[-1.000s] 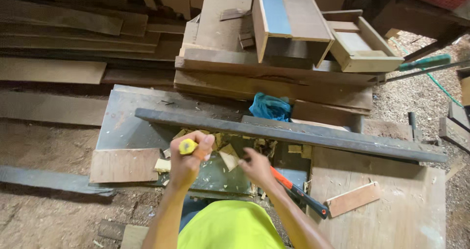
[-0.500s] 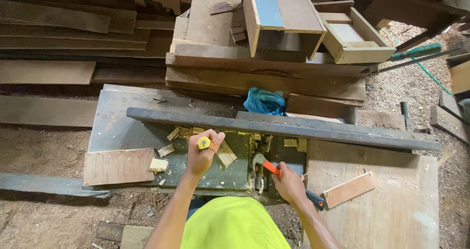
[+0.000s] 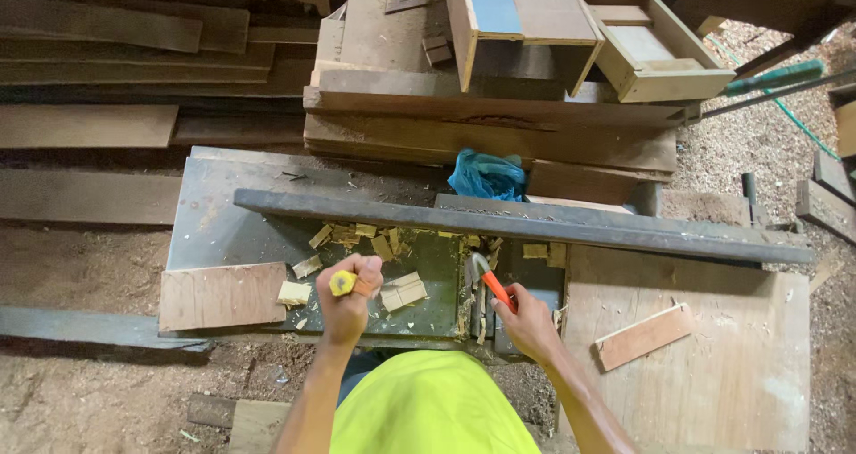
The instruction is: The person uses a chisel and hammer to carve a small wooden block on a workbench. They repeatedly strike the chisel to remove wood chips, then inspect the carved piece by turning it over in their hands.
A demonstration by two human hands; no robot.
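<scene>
the left hand (image 3: 348,295) stays fisted around a yellow-handled tool (image 3: 342,283) above the wood offcuts (image 3: 403,291) on the green saw table (image 3: 437,276). the right hand (image 3: 528,322), open a second ago, has now closed on the orange-handled tool (image 3: 493,284), tip over the table's slot.

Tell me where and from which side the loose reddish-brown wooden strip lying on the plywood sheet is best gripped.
Probably pinch the reddish-brown wooden strip across its narrow width, near its middle, coming from above. It lies flat and diagonal on the pale plywood sheet, with both long edges exposed and nothing touching it. The right hand, holding an orange-handled tool, is nearest.
</scene>
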